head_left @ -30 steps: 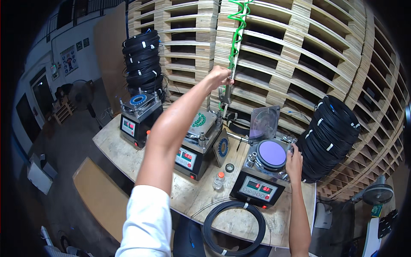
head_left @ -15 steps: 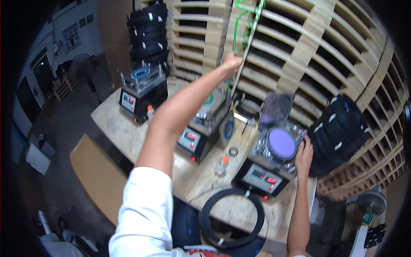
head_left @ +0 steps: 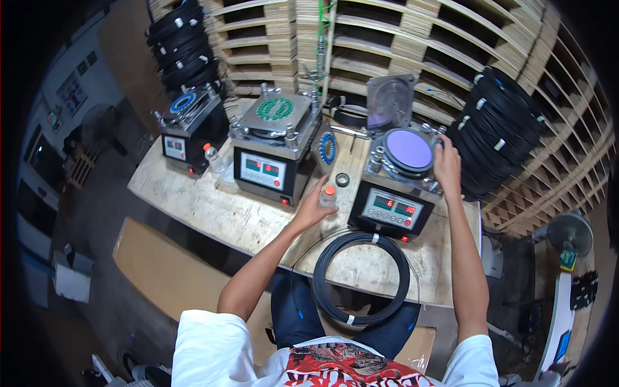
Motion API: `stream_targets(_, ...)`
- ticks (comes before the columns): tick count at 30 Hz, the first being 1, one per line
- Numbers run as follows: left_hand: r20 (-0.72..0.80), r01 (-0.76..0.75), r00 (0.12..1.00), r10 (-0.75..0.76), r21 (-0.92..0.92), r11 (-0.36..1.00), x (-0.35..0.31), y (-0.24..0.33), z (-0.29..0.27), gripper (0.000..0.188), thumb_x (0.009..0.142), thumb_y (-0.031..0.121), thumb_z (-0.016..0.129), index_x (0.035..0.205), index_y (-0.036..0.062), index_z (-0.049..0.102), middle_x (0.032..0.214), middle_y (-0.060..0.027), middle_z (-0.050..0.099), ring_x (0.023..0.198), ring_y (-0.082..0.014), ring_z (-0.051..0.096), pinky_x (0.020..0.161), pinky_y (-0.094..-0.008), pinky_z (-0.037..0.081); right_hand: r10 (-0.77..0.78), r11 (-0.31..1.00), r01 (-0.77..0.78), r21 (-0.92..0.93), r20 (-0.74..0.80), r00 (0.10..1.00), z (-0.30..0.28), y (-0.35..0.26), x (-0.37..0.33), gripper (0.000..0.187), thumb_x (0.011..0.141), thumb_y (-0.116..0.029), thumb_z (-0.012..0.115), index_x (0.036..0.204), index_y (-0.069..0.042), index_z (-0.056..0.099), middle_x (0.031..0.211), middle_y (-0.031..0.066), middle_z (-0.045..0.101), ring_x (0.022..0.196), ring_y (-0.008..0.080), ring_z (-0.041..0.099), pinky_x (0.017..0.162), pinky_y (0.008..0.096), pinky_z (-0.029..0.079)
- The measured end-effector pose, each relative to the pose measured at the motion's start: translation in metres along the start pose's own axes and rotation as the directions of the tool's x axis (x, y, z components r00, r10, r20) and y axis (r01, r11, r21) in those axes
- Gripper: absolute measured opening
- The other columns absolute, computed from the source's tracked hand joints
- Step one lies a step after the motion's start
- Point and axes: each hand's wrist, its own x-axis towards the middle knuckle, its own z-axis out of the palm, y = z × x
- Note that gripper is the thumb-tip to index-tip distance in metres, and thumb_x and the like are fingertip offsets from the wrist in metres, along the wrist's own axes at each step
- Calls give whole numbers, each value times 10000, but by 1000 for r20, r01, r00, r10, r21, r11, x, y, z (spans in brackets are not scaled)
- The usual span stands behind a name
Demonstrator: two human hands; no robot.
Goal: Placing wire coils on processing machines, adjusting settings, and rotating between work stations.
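My left hand (head_left: 312, 209) is closed around a small clear bottle with an orange cap (head_left: 328, 197), low over the wooden bench. My right hand (head_left: 447, 165) rests with its fingers over the right edge of a black and metal benchtop polishing machine (head_left: 389, 209); part of that edge is hidden under the fingers. On top of this machine lies a round purple pad (head_left: 408, 149), uncovered. Behind the pad, a square clear plate (head_left: 391, 102) stands tilted up. The machine's front panel is lit with red digits.
A coil of black cable (head_left: 320, 284) overhangs the bench's front edge above my lap. A second machine (head_left: 263, 168) carries a plate with a green ring; a third (head_left: 184, 145) stands further left. A small dark ring (head_left: 342, 180) lies on the bench. Stacked cable coils (head_left: 496, 132) stand at right.
My left hand has come down from the green coiled hose at the back to the orange-capped bottle and taken hold of it. My right hand stays at the machine's right side. The view has shifted.
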Motion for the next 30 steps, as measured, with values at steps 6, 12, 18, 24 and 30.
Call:
stream_targets(6,94,227,969,-229,36,973,26,-15,-6,574,739,254,874,1220,19,669,1017,-156,740,935,-223,706,851,-357,539,-16,989,22,149,-42,999,13,3,-4,314,978,-195,569,1279,-106,581,1054,259,614,1007,428,592,909,490,460)
stream_targets(12,-190,-104,979,81,-119,987,106,140,-42,459,799,156,824,1192,-16,660,845,-70,740,756,-87,662,642,-271,513,-64,940,86,330,-76,995,-25,-33,1,367,903,-147,673,1262,-91,622,1046,198,637,1005,358,615,924,429,480)
stream_targets(18,-93,-254,964,248,-56,966,176,233,-12,484,818,224,835,1197,-19,657,937,-103,729,754,-79,646,615,-276,519,-305,799,236,553,35,952,-69,-97,9,462,872,-230,772,1271,-55,620,1171,128,667,1044,194,631,891,356,500)
stream_targets(24,-98,-119,992,83,-450,885,191,213,40,504,898,320,763,1262,-5,638,994,-118,662,860,-171,667,811,-285,542,-229,901,111,420,241,943,-87,-71,28,607,806,-380,809,1271,-37,623,1151,172,691,1010,284,680,859,377,527)
stream_targets(30,-580,-82,808,106,69,994,189,149,54,220,940,219,638,1035,20,640,1196,-204,502,1126,-350,516,995,-426,407,-339,883,440,-163,425,839,-119,-55,34,551,722,-192,844,1242,-125,674,1120,100,599,1096,285,545,927,385,432)
